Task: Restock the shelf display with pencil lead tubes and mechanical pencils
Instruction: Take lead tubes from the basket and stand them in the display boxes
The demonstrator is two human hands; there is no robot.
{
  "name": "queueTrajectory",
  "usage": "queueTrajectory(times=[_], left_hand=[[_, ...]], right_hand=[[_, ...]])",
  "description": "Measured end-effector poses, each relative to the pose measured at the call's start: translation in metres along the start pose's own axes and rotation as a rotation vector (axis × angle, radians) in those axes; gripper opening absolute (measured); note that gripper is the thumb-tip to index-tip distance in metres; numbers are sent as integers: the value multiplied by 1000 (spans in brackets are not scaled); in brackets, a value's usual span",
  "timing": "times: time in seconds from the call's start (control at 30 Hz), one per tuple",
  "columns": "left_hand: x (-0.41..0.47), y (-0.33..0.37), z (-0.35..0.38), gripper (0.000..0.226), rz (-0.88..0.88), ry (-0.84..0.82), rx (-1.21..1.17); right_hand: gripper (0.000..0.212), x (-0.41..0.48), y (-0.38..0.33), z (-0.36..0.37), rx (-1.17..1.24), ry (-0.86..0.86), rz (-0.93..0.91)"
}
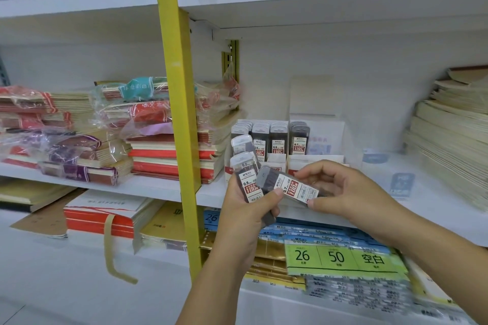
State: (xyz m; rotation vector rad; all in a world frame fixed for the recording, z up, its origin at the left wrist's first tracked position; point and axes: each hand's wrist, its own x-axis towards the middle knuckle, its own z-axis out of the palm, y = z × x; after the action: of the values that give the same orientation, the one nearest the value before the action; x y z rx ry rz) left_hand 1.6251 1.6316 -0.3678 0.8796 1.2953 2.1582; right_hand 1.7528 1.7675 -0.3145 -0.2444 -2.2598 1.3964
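My left hand grips a bunch of pencil lead tubes, dark cases with clear caps and red-and-white 0.5 labels, held upright in front of the middle shelf. My right hand pinches one 0.7 lead tube that lies tilted across the bunch, its left end under my left thumb. Just behind, a white display box on the shelf holds rows of upright lead tubes. No mechanical pencils show.
A yellow upright post stands left of the display. Stacks of wrapped notebooks fill the left shelf and cream paper stacks the right. The lower shelf carries loose-leaf packs with a green label.
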Motion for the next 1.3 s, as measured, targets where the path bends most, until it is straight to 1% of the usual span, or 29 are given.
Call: queueTrajectory(times=[0.07, 0.1, 0.13, 0.2, 0.27, 0.3, 0.33, 0.43, 0.47, 0.53, 0.6, 0.7, 0.77, 0.93, 1.03, 1.1, 1.13, 1.2, 1.3], left_hand=[[0, 1, 0, 37, 0, -6, 41], [0, 1, 0, 37, 1, -12, 61], [0, 2, 0, 37, 3, -18, 77], [0, 2, 2, 36, 0, -26, 97], [2, 2, 4, 28, -8, -17, 75], [3, 2, 5, 24, -13, -6, 44], [4, 3, 7, 21, -20, 7, 16], [9, 4, 9, 27, -22, 30, -11], [10, 3, 9, 26, -17, 31, -17], [11, 1, 10, 23, -6, 24, -17], [12, -1, 10, 22, 6, 15, 4], [13, -3, 9, 23, 15, 1, 31], [14, -4, 8, 22, 12, 2, 41], [16, -5, 7, 21, 8, 0, 77], [16, -5, 6, 20, 7, -8, 81], [15, -6, 5, 19, 8, -19, 85], [15, -5, 6, 20, 8, -28, 90], [15, -5, 6, 23, -1, -38, 102], [15, -6, 4, 17, -6, -43, 123]], right_hand=[[27, 1, -5, 4, -32, 22, -14], [24, 2, -8, 6, -60, 36, -29], [27, 3, -10, 6, -109, 39, -48], [44, 5, -16, 5, -219, -3, -73], [66, 8, -21, -1, -237, -49, -90], [71, 10, -26, -8, -223, -22, -98], [72, 14, -31, -16, -212, 47, -118], [62, 35, -44, -50, -254, 349, -235], [55, 43, -46, -61, -322, 430, -282], [43, 59, -48, -75, -492, 497, -343], [42, 73, -43, -79, -628, 470, -344], [38, 89, -31, -76, -760, 356, -272], [36, 96, -25, -76, -778, 319, -238], [35, 105, -24, -78, -767, 294, -211], [24, 107, -20, -75, -838, 250, -147], [14, 107, -16, -74, -997, 243, -149], [15, 107, -14, -74, -1100, 266, -180], [22, 107, -14, -73, -1255, 308, -216], [34, 103, -17, -72, -1376, 301, -195]])
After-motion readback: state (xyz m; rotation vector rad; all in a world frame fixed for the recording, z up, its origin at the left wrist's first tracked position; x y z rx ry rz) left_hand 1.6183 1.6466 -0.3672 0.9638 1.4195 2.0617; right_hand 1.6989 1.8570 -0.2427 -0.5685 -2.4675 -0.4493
